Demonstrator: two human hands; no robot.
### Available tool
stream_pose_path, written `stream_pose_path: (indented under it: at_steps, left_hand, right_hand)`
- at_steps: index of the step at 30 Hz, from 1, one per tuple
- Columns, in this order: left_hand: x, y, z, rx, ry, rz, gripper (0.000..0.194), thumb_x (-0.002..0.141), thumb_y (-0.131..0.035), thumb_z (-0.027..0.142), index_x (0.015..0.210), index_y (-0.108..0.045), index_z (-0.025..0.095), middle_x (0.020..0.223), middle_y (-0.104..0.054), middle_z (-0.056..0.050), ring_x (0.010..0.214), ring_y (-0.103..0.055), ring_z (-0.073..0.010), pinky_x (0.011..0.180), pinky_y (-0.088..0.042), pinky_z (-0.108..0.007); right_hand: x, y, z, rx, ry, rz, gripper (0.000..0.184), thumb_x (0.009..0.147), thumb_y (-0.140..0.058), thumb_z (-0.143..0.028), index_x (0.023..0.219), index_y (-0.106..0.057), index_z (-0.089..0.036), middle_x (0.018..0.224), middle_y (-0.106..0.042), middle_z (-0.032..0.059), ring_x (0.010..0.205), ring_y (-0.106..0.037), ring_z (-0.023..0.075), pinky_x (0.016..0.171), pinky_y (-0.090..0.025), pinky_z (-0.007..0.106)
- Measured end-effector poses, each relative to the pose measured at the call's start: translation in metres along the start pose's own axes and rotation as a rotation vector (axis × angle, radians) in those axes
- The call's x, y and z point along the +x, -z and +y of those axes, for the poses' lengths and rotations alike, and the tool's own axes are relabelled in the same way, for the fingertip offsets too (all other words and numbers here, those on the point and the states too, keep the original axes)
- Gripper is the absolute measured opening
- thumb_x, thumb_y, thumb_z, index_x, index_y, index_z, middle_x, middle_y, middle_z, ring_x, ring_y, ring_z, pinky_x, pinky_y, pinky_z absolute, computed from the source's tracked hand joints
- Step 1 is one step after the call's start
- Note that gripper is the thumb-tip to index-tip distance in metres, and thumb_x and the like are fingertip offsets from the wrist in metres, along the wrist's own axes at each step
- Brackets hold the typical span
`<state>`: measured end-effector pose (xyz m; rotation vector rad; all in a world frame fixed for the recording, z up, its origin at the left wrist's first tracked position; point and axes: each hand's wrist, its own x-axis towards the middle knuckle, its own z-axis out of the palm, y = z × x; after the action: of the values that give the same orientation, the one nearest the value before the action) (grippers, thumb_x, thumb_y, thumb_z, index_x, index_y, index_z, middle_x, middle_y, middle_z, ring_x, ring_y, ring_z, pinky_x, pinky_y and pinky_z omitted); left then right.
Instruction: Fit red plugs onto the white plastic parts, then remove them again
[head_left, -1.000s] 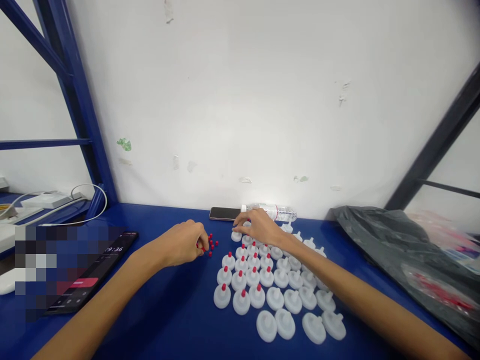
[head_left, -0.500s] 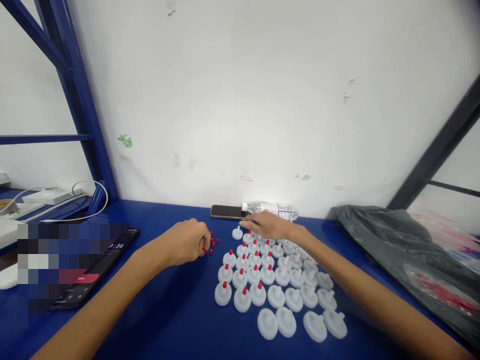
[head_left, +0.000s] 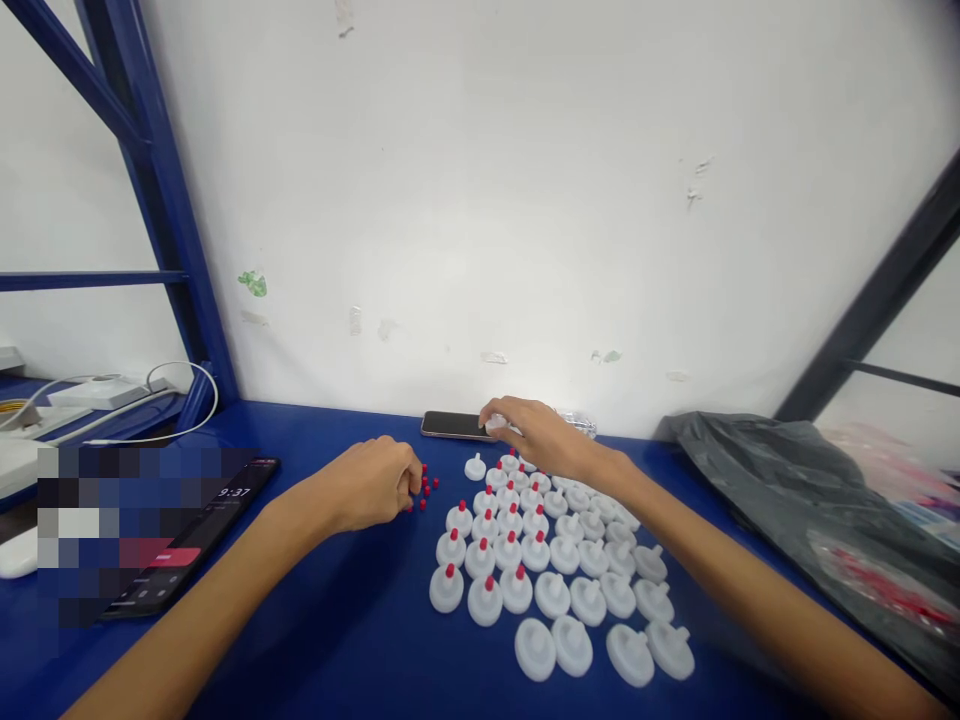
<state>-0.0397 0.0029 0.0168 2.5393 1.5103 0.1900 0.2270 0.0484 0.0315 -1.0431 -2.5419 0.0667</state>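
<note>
My left hand [head_left: 386,482] is closed in a pinch low over the blue table, with a small red cap [head_left: 409,508] showing at its fingertips. Several loose red caps [head_left: 426,490] lie right beside those fingers. My right hand [head_left: 529,432] is raised at the far side of the discs; a white plastic disc with a spout [head_left: 496,424], partly hidden, shows between its thumb and curled fingers. Below it, white spouted discs stand in rows. On the left, several discs [head_left: 480,557] wear red caps; to the right, others [head_left: 588,598] have bare spouts. One uncapped disc [head_left: 475,467] stands apart.
Against the wall lie a dark phone [head_left: 454,425] and a clear bottle [head_left: 581,422], mostly hidden by my right hand. A larger phone [head_left: 202,530] rests at left, near white cables. A grey plastic bag [head_left: 795,510] covers the right side.
My right hand has lifted slightly away from the discs, uncovering a red-capped one at the back, and a white disc now shows in its fingers. My left hand has barely moved.
</note>
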Motion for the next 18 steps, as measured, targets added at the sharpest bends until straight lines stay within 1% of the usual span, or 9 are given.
stream_pose_path:
  at_steps: [2,4,6,7,10,12,15,17,18]
  left_hand:
    - [-0.001,0.004,0.005,0.030,0.013,0.095,0.019,0.085,-0.055,0.024,0.084,-0.074,0.027,0.079,-0.077,0.000,0.073,-0.069,-0.0207,0.062,-0.039,-0.029]
    - [-0.002,0.006,0.010,0.056,0.008,0.239,0.024,0.094,-0.050,0.038,0.097,-0.071,0.026,0.081,-0.075,-0.001,0.076,-0.068,-0.0222,0.065,-0.039,-0.031]
    - [-0.003,0.006,0.016,0.058,-0.028,0.362,0.031,0.097,-0.047,0.047,0.108,-0.067,0.025,0.083,-0.074,-0.001,0.076,-0.067,-0.0214,0.066,-0.040,-0.031]
    - [-0.003,0.005,0.019,0.054,-0.059,0.393,0.034,0.098,-0.046,0.050,0.110,-0.065,0.025,0.085,-0.073,-0.001,0.076,-0.067,-0.0209,0.067,-0.040,-0.030]
    - [-0.004,-0.001,0.026,0.072,-0.155,0.382,0.038,0.100,-0.042,0.052,0.115,-0.061,0.023,0.093,-0.073,-0.003,0.081,-0.068,-0.0209,0.067,-0.041,-0.030]
    - [-0.003,-0.006,0.030,0.116,-0.185,0.353,0.035,0.104,-0.035,0.044,0.115,-0.061,0.022,0.102,-0.073,-0.006,0.085,-0.068,-0.0211,0.068,-0.041,-0.030]
    - [0.000,-0.012,0.035,0.194,-0.141,0.327,0.033,0.104,-0.029,0.028,0.115,-0.059,0.021,0.104,-0.073,-0.008,0.084,-0.069,-0.0207,0.063,-0.037,-0.029]
    - [0.002,-0.013,0.038,0.213,-0.073,0.331,0.031,0.102,-0.031,0.027,0.111,-0.060,0.021,0.097,-0.073,-0.007,0.078,-0.068,-0.0206,0.059,-0.032,-0.030]
    - [0.002,-0.011,0.039,0.208,-0.032,0.342,0.032,0.102,-0.030,0.029,0.108,-0.060,0.021,0.092,-0.073,-0.006,0.075,-0.067,-0.0206,0.058,-0.030,-0.030]
  right_hand:
    - [-0.002,0.001,-0.010,0.050,0.020,-0.002,0.027,0.099,-0.054,-0.022,0.126,-0.050,-0.025,0.117,-0.071,0.0074,0.099,-0.067,0.0224,0.084,-0.050,0.036]
    - [-0.004,0.001,-0.021,0.117,0.032,-0.012,0.041,0.096,-0.059,-0.022,0.132,-0.041,-0.026,0.123,-0.069,0.0097,0.104,-0.066,0.0242,0.083,-0.051,0.037]
    - [-0.006,0.002,-0.031,0.164,0.046,-0.026,0.049,0.093,-0.063,-0.022,0.134,-0.037,-0.027,0.125,-0.069,0.0103,0.110,-0.064,0.0262,0.086,-0.050,0.039]
    - [-0.006,0.003,-0.036,0.169,0.055,-0.030,0.051,0.092,-0.064,-0.022,0.134,-0.036,-0.027,0.124,-0.070,0.0097,0.112,-0.064,0.0266,0.088,-0.050,0.039]
    - [-0.009,0.006,-0.050,0.169,0.097,-0.040,0.048,0.093,-0.064,-0.023,0.133,-0.038,-0.028,0.124,-0.071,0.0079,0.111,-0.064,0.0257,0.089,-0.050,0.039]
    - [-0.010,0.008,-0.056,0.168,0.116,-0.046,0.046,0.093,-0.064,-0.025,0.132,-0.040,-0.027,0.123,-0.071,0.0078,0.108,-0.065,0.0247,0.084,-0.051,0.036]
    - [-0.010,0.008,-0.062,0.170,0.112,-0.046,0.046,0.092,-0.066,-0.027,0.131,-0.041,-0.028,0.119,-0.073,0.0056,0.096,-0.067,0.0223,0.079,-0.052,0.034]
    - [-0.008,0.007,-0.060,0.165,0.108,-0.039,0.047,0.091,-0.068,-0.028,0.130,-0.041,-0.029,0.116,-0.074,0.0036,0.086,-0.067,0.0208,0.079,-0.051,0.035]
    - [-0.007,0.007,-0.057,0.142,0.107,-0.024,0.046,0.091,-0.068,-0.028,0.130,-0.042,-0.029,0.115,-0.075,0.0034,0.086,-0.067,0.0212,0.080,-0.051,0.036]
